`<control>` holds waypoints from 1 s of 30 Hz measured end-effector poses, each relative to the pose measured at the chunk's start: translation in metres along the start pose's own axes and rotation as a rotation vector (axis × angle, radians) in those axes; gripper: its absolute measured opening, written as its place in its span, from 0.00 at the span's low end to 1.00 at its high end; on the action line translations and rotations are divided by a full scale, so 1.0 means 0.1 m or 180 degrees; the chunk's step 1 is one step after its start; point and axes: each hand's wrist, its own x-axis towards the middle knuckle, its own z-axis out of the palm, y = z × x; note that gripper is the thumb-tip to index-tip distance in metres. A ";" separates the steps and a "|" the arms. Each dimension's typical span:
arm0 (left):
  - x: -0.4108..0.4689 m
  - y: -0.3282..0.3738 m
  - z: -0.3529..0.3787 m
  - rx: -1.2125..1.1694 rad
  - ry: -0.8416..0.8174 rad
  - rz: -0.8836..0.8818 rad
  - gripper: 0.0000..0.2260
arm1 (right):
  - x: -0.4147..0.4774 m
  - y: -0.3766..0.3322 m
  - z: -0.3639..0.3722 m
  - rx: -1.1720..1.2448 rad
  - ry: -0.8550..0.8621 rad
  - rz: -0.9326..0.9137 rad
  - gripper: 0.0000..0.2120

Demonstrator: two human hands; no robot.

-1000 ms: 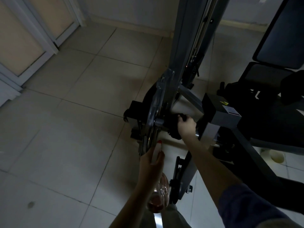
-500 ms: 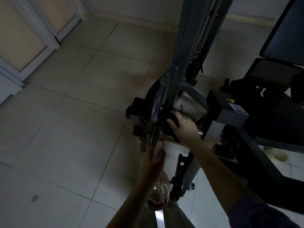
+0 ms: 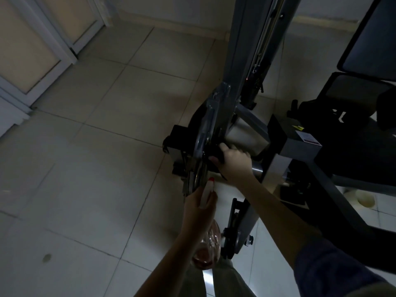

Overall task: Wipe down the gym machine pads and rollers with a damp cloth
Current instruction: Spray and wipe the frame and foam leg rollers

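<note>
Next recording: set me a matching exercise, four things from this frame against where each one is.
Things:
1. clear spray bottle with white nozzle
2. dark cloth
3. black padded backrest
4. white-framed door

Places:
A. upper left of the view
B. gripped by the left hand
C. upper right edge
D. held by the right hand against the grey gym machine

Pairs: 1-B, 2-D, 3-C, 4-A.

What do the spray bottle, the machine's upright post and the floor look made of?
Spray bottle: clear plastic, probably; reddish liquid shows through.
Upright post: likely grey painted metal, smooth satin sheen.
Floor: pale glazed tiles, grout lines visible.
</note>
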 end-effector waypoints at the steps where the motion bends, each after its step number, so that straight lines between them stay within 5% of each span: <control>1: 0.00 0.01 0.01 0.0009 0.0002 0.0004 0.08 | 0.03 -0.01 0.00 0.0052 0.0061 0.0029 0.21; 7: -0.04 0.02 0.05 -0.0003 -0.0008 0.0046 0.06 | 0.18 -0.02 -0.11 0.1075 0.0057 0.0960 0.15; 13: -0.08 0.01 0.01 -0.0127 0.0017 0.0117 0.08 | -0.14 0.35 0.05 0.2035 0.0318 0.0722 0.14; 18: -0.10 0.02 -0.03 -0.0181 0.0003 0.0215 0.14 | -0.24 0.56 0.01 0.4448 0.0739 0.2167 0.14; 20: -0.09 0.02 -0.05 -0.0185 -0.0011 0.0245 0.14 | -0.24 0.52 -0.04 0.4954 0.0719 0.2171 0.15; 24: -0.07 0.00 -0.03 -0.0066 -0.0005 0.0274 0.13 | -0.14 0.15 0.08 0.3969 0.0406 0.1593 0.11; 30: -0.07 -0.02 -0.03 -0.0136 0.0016 0.0249 0.10 | 0.05 0.18 0.05 0.3547 0.0682 0.2192 0.17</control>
